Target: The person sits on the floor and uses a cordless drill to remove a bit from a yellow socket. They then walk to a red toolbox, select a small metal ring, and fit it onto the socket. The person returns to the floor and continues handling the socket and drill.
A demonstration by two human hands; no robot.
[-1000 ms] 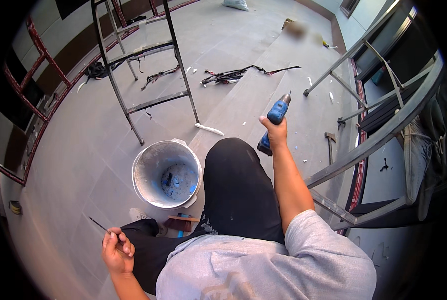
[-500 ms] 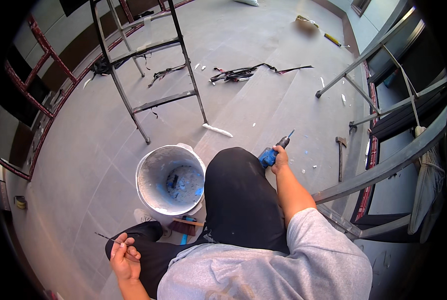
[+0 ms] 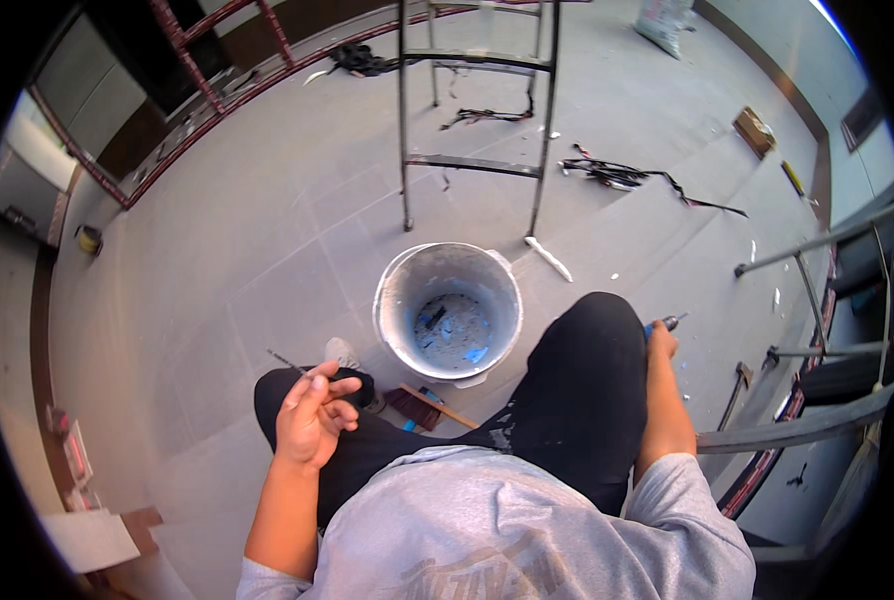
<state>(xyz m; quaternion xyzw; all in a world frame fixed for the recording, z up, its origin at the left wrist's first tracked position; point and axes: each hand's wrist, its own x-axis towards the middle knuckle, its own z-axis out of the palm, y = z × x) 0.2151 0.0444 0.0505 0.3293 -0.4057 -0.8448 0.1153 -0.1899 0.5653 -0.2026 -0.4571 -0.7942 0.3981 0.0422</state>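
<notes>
My left hand [image 3: 312, 425] is raised over my left thigh. Thumb and fingers pinch a thin dark drill bit [image 3: 285, 359], its tip pointing up and to the left. My right hand [image 3: 660, 343] rests beside my right knee, wrapped round a blue cordless drill [image 3: 669, 323]. The drill's dark chuck and a slim bit point away to the right; my knee and hand hide most of its body. Between my knees and the ladder stands a whitish bucket [image 3: 395, 312] with blue scraps and grit at its bottom. A brown-bristled brush [image 3: 410, 408] lies near my left shoe.
A metal stepladder [image 3: 475, 163] stands beyond the bucket, a white strip [image 3: 549, 258] by its foot. Dark straps [image 3: 617, 174] lie farther right. Another ladder [image 3: 812, 430] fills the right side, near a hammer-like tool [image 3: 737, 392]. A tape measure [image 3: 89, 240] sits far left.
My view has turned rightward-shifting the scene, so ladder and bucket appear farther right. The left hand has come up and inward with the drill bit. The drill is now more hidden by my knee.
</notes>
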